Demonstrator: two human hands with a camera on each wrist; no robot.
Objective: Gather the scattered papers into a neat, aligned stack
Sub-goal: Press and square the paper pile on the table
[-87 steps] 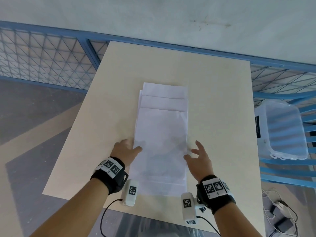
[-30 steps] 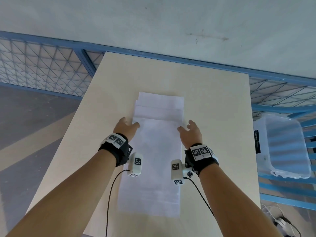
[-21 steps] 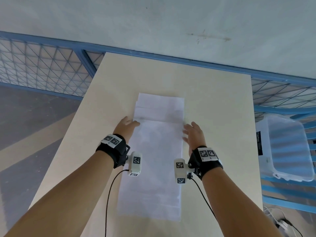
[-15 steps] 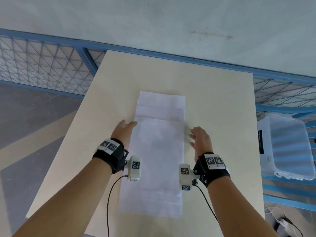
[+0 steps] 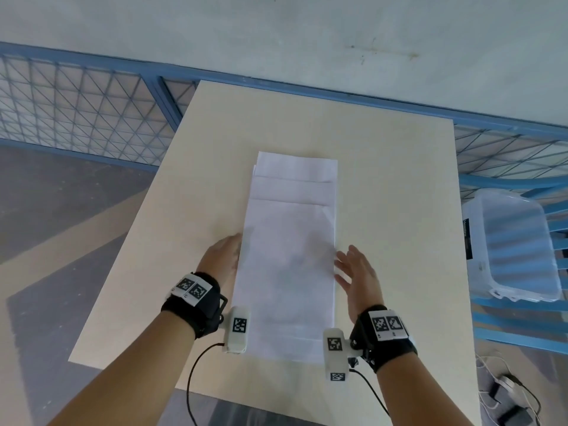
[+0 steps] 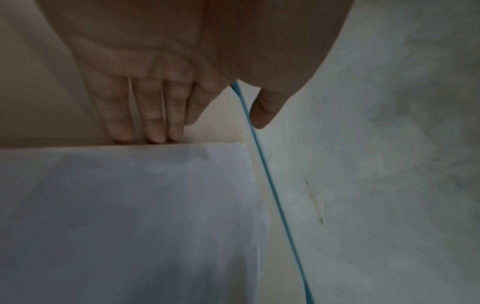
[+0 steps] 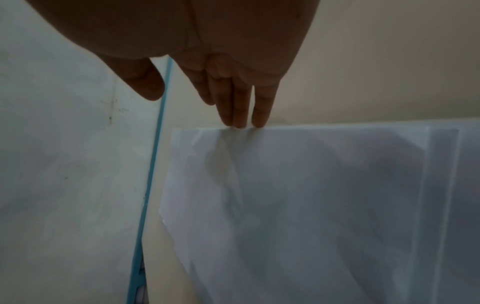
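Several white paper sheets (image 5: 289,256) lie overlapped lengthwise in the middle of the beige table (image 5: 399,186), their far ends stepped one behind another. My left hand (image 5: 224,256) stands against the sheets' left long edge, its straight fingers (image 6: 153,121) touching the paper (image 6: 130,216) edge. On the other side my right hand (image 5: 353,272) is at the right long edge, straight fingertips (image 7: 241,111) meeting the paper (image 7: 311,195) rim. Neither hand grips anything.
A clear plastic bin (image 5: 516,247) sits off the table's right side on blue framing. A blue metal fence (image 5: 80,109) runs behind the table below a pale wall. Cables and adapters (image 5: 507,398) lie on the floor at lower right.
Both hands have slid back toward me along the sheets' long edges, from near the far ends to about mid-length. The right hand moved off the paper to its outer edge.
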